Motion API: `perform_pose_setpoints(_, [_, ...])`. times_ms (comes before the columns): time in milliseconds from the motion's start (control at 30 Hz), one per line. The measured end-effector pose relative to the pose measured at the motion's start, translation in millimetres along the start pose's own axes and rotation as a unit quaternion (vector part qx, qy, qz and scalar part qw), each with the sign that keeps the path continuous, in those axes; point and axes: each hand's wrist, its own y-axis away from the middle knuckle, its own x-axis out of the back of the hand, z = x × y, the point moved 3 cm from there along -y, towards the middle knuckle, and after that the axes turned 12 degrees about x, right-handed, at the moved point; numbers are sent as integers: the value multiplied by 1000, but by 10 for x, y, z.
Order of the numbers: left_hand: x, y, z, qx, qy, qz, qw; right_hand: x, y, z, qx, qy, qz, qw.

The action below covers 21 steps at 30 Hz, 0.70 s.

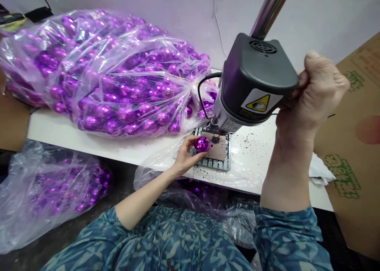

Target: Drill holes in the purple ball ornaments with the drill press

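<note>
A left hand [184,159] pinched a shiny purple ball [202,144] in its fingers at the brown board's [219,153] edge, seemingly a positioning step needing steady placement; the right hand [319,83] curled beside the black machine [258,73], its hold hidden.

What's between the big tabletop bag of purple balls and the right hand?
The black machine housing, with a black cable looping out toward the bag, as the head view shows.

The faceted ball [202,144] was mirror-glossy purple; the big bag [118,77] was clear, crinkled plastic. The drill housing [258,73] looked matt black, its column [271,12] polished metal. The worktop [252,144] was smooth, perhaps laminate, the box [356,144] dull brown cardboard.
</note>
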Motion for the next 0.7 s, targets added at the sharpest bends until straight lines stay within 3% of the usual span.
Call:
perform_pose_setpoints(100, [37, 34, 74, -33, 23, -10, 999, 0, 5, -21, 3, 5, 52, 999])
perform_pose_setpoints(200, [68, 45, 123, -53, 42, -10, 998, -19, 8, -41, 8, -3, 63, 998])
perform_pose_setpoints(333, [100, 114, 204, -33, 59, -41, 997, -21, 6, -38, 0, -4, 72, 997])
perform_pose_setpoints(467, [91, 424, 307, -28, -14, -176, 984, -12, 3, -19, -16, -2, 71, 997])
perform_pose_setpoints(567, [121, 766, 244, -39, -104, -261, 959, -16, 8, -31, -10, -11, 70, 997])
perform_pose_setpoints(633, [162, 959, 119, -48, -194, -304, 932, -26, 14, -40, -14, -12, 67, 998])
perform_pose_setpoints(700, [198, 1096, -24, -77, -308, -354, 880, -35, 17, -50, -11, -12, 65, 998])
